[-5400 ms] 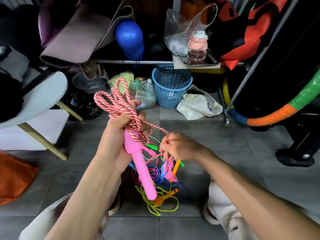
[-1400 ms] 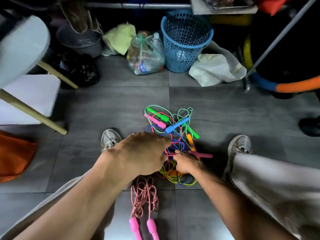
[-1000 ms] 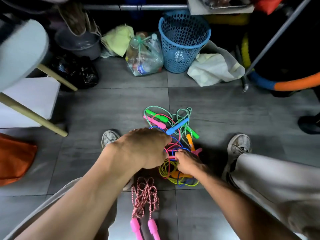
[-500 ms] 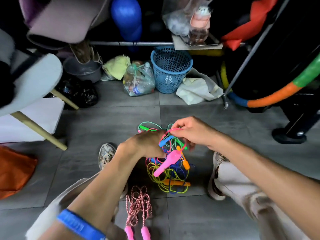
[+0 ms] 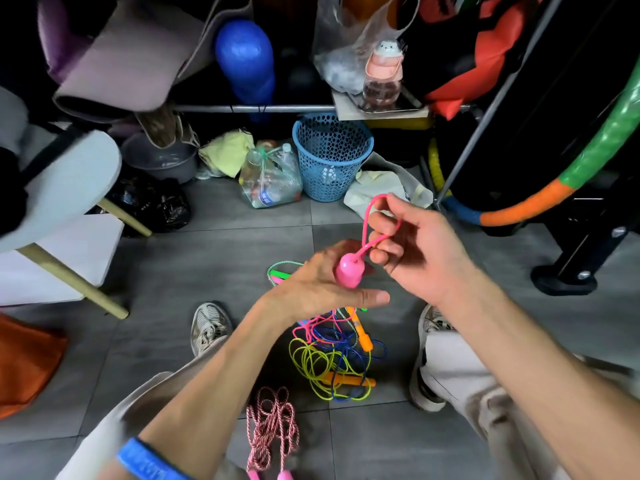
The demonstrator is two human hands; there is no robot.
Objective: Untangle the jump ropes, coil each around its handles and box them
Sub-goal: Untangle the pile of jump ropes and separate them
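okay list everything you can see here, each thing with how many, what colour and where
pink handle: 1, pink, held up in left grip
pink cord: 1, pink, looped through right grip
rope tangle: 1 pile, yellow, blue, pink, orange, floor between the shoes
coiled rope: 1, red-white, pink handles, floor nearest
basket: 1, blue, floor by shelf
bottle bag: 1, clear, left of basket
hoop: 1, green, orange, blue, right
shoes: 2, grey
wristband: 1, blue, left wrist
left hand: holds handle
right hand: pinches cord

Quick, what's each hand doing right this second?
Left hand: grips the pink handle of a jump rope.
Right hand: holds that handle's pink cord, looped over its fingers.
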